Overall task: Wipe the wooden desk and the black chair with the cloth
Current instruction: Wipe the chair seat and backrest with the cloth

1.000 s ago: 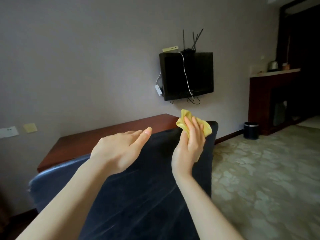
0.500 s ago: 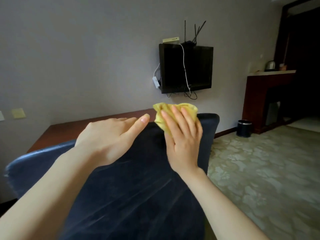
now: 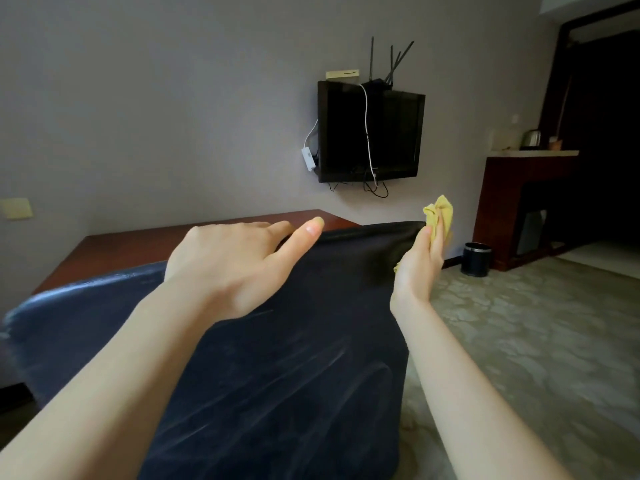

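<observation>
The black chair fills the lower middle, its backrest facing me with faint streaks across it. Behind it stands the reddish wooden desk against the wall. My left hand rests on the backrest's top edge with its fingers straight. My right hand is at the backrest's upper right corner, seen edge-on, and holds the crumpled yellow cloth between thumb and fingers. The cloth sticks out above the fingertips and a little below the palm. Whether the cloth touches the chair's side is hidden.
A black TV with cables and a router hangs on the wall behind the desk. A black bin stands on the patterned carpet to the right, beside a dark wooden cabinet carrying a kettle.
My right hand has carried the cloth from the top of the backrest rightward to its right corner and turned edge-on. My left hand has stayed on the top edge.
</observation>
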`<state>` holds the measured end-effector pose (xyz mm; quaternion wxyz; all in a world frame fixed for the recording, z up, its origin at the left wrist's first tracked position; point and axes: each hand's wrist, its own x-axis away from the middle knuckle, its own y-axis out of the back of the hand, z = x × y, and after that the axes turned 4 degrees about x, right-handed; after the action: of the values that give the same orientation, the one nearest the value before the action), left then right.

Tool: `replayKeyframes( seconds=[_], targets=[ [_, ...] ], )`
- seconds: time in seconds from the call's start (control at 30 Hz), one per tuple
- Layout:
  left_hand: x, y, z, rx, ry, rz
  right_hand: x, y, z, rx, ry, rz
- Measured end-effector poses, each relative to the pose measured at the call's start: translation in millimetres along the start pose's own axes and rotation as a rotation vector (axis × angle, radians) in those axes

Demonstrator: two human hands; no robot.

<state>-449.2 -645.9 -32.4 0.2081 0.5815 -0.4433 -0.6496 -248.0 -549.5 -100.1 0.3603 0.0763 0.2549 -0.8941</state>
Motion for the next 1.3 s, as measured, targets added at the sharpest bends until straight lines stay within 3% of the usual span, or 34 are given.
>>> replayKeyframes(
  seconds=[0.1, 0.3, 0.43, 0.7, 0.8, 0.9, 1.0, 1.07, 1.13, 1.23, 1.3],
  targets=[
    [2.5, 4.1, -0.7, -0.044, 0.010, 0.066, 27.2, -7.1, -3.2, 0.088, 0.129, 0.001],
    [3.0, 4.5, -0.9, 0.009, 0.020, 0.023, 91.6, -23.9, 3.1, 0.124, 0.383, 0.068],
    [5.5, 7.2, -1.8, 0.052, 0.032, 0.051, 121.6, -30.0, 8.3, 0.247, 0.718, 0.188],
    [17.6, 15.1, 13.5, 0.066, 0.088, 0.123, 75.3, -6.2, -8.2, 0.650, 1.181, 0.212],
    [32.7, 22.6, 27.5, -0.004, 0.066, 0.105, 52.3, 1.3, -8.9, 0.647, 1.043, 0.175],
    [49.5, 27.9, 44.8, -0.068, 0.044, 0.075, 36.3, 9.3, -7.8, 0.611, 0.791, 0.108],
    [61.5, 35.0, 70.3, -0.076, 0.142, 0.039, 30.3, 7.5, -4.4, 0.465, 0.464, 0.022],
    [65.7, 36.1, 89.1, -0.079, 0.238, 0.017, 35.2, -0.1, 1.3, 0.384, 0.342, -0.011],
    [70.3, 34.1, 106.3, 0.015, 0.321, 0.004, 46.3, -10.4, 8.7, 0.353, 0.286, -0.035],
    [79.9, 33.0, 113.5, 0.424, 0.447, -0.076, 71.9, -24.4, 14.9, 0.317, 0.294, -0.043],
    [81.7, 33.1, 109.7, 0.493, 0.468, -0.096, 92.2, -30.0, 16.9, 0.272, 0.357, -0.016]
  ],
)
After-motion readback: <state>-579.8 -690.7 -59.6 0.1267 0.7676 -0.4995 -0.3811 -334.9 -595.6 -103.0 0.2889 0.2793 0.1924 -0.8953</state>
